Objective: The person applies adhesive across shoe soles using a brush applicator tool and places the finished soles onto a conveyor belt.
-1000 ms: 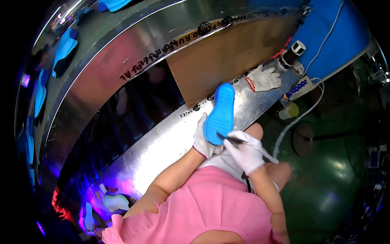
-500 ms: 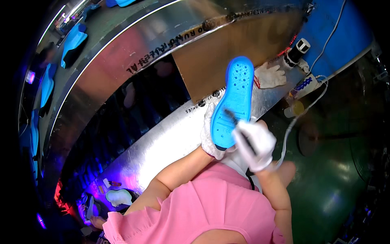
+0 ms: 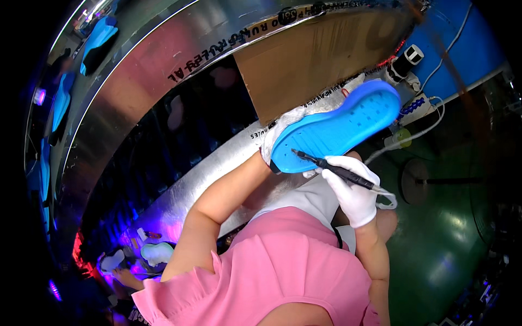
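Observation:
A bright blue shoe sole point(image 3: 337, 127) lies tilted in my left hand point(image 3: 276, 130), its toe end pointing to the upper right. That hand wears a whitish glove and grips the sole from behind, along its far left edge; most of its fingers are hidden. My right hand point(image 3: 353, 190), in a white glove, is closed around a black pen-shaped tool point(image 3: 348, 174) with a narrow metallic tip. The tip is over the grooved heel part of the sole; whether it touches I cannot tell. A pale cord runs from the tool's back end.
Beyond the sole, cardboard point(image 3: 304, 68) stands along the curved metal bench point(image 3: 190, 198). A black cylinder with a white top point(image 3: 405, 62) and a white cable point(image 3: 435, 117) are at far right. Blue soles point(image 3: 99, 41) line the far left. Another person's hand point(image 3: 128, 280) shows lower left.
The sole has swung clockwise from nearly upright to leaning right. My right hand, blurred before, now shows sharply, with the tool's tip nearer the heel.

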Demonstrator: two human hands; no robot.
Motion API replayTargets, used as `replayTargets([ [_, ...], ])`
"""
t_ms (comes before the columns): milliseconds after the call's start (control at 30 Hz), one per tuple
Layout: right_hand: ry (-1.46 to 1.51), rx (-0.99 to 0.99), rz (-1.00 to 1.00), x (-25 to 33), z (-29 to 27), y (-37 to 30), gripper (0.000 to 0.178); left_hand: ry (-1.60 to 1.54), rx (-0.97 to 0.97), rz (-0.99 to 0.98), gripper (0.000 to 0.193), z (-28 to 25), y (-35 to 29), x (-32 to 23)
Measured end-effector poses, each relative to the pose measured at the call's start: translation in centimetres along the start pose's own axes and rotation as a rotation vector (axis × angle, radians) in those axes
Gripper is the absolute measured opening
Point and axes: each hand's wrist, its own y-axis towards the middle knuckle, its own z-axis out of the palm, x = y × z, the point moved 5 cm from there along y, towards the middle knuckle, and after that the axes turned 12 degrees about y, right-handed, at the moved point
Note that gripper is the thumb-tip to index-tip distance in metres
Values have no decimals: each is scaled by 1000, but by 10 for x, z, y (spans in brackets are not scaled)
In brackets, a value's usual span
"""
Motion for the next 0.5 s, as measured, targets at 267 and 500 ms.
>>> replayTargets([
  [267, -28, 186, 42, 8, 6, -6, 24, 527, -16, 76, 40, 2, 8, -16],
  [500, -24, 129, 17, 16, -5, -8, 23, 511, -102, -95, 40, -3, 5, -32],
])
